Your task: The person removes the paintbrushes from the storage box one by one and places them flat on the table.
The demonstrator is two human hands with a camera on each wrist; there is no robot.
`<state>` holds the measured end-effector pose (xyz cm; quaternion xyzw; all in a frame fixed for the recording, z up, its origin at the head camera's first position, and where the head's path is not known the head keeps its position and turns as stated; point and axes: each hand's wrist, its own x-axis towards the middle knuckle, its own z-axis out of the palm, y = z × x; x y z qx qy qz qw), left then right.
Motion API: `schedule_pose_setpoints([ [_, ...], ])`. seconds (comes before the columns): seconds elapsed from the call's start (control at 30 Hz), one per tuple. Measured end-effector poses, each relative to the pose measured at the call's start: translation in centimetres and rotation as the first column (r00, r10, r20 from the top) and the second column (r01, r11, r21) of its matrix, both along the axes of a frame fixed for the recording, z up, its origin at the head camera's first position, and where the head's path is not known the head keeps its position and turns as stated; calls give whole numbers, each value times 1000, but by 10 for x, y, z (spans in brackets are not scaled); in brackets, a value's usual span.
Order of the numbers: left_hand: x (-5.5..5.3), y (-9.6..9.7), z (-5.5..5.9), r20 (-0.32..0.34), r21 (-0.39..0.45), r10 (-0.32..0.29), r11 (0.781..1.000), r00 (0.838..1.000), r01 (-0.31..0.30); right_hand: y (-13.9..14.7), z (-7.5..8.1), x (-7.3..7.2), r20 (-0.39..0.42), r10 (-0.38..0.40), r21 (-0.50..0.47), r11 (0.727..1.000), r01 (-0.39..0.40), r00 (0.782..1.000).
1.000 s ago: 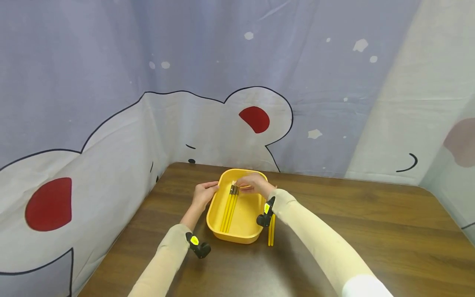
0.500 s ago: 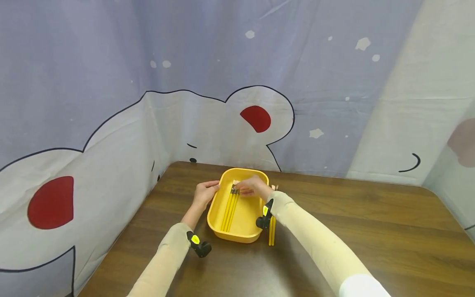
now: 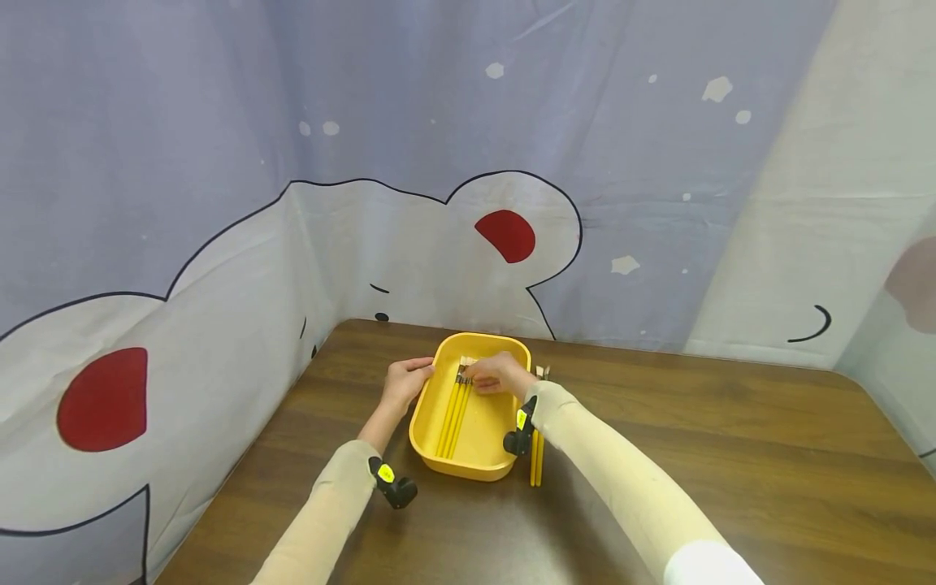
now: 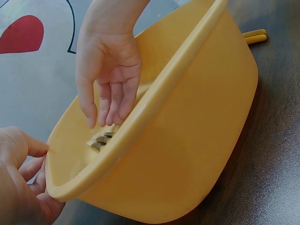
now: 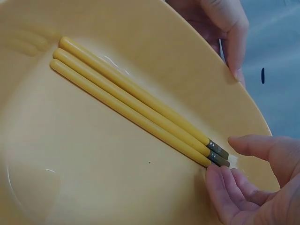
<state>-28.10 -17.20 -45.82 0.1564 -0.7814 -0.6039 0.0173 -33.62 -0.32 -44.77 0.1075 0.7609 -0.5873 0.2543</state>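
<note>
Three paintbrushes [image 5: 136, 103] with yellow handles lie side by side in a yellow plastic basin [image 3: 493, 435], along its left side. My left hand [image 3: 404, 383] holds the basin's far left rim, thumb and fingers on either side of it. Inside the basin, my right hand [image 3: 496, 372] is at the brush heads. In the right wrist view its fingertips [image 5: 213, 173] touch the nearest brush by the metal collar, while the thumb [image 5: 236, 142] stands apart on the other side. Those fingers partly hide the bristles.
Two more yellow-handled paintbrushes [image 3: 537, 459] lie on the brown wooden table [image 3: 702, 455], just right of the basin and partly behind my right forearm. A printed fabric curtain [image 3: 409, 260] rises along the table's back and left edges.
My right hand has shifted slightly within the basin around the brush heads. The bristle ends of the two brushes outside now show beside my wrist. My left hand keeps its hold on the rim.
</note>
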Motion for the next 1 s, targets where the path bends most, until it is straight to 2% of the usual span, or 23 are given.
schedule_pose_setpoints([
  [0.63, 0, 0, 1, 2, 7, -3, 1000, 1000, 3, -2, -8, 7, -42, -11, 22, 1000, 12, 999],
  [1.0, 0, -1, -1, 2, 3, -2, 1000, 1000, 2, -1, -11, 9, -124, 14, 50, 999, -7, 992],
])
